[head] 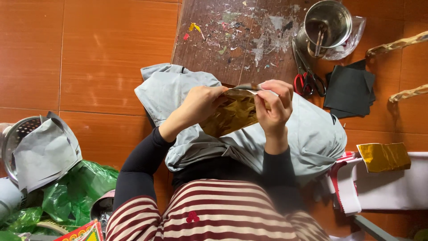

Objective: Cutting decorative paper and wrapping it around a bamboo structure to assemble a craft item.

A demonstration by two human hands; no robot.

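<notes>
Both hands raised together, left hand (203,105) and right hand (273,106) each in a pinching grip

Red-and-yellow printed packet (80,232), perhaps a box, at bottom left beside green bag (76,189).

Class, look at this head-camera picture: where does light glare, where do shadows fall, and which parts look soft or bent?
Head view: even daylight; glare on the crinkled gold foil sheet held by the left hand and right hand, and on the metal pot; soft shadow under the grey cloth; the striped shirt nearest the lens is slightly soft; wide-angle bending at the edges.
</notes>
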